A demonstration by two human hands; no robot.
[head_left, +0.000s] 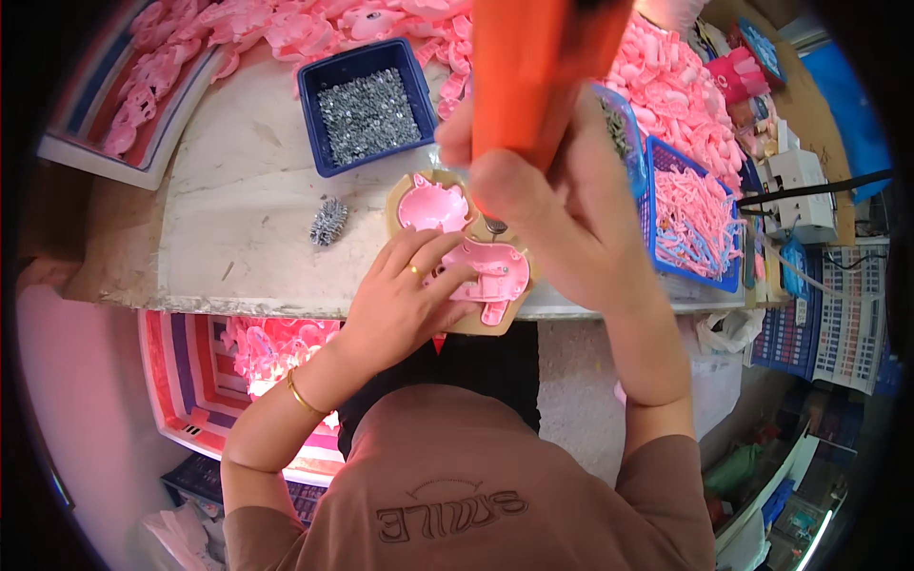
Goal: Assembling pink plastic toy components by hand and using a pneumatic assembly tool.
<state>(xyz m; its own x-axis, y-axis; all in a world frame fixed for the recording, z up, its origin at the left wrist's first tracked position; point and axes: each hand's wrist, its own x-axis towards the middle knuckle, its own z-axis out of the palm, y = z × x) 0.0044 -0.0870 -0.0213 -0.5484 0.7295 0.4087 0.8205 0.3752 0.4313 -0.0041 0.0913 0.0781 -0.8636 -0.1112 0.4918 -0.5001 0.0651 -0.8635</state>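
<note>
An orange power screwdriver (533, 90) stands upright in my right hand (557, 205), with the fingers wrapped round its lower body. Its bit points down at the upper edge of a pink plastic shell (505, 271); whether it touches a screw I cannot tell. My left hand (405, 290) grips the left side of this shell with bent fingers, and part of the shell is hidden under them. A second, rounded pink shell half (430, 206) sits just beyond. Both lie in a tan holding block (395, 197) at the table's front edge.
A blue tray of small metal screws (314, 133) and a loose pile of screws (328, 221) lie to the left. Pink parts (666, 95) are heaped along the back. At right stands a blue basket (728, 271) of pink and blue strips. An open box (176, 381) is below left.
</note>
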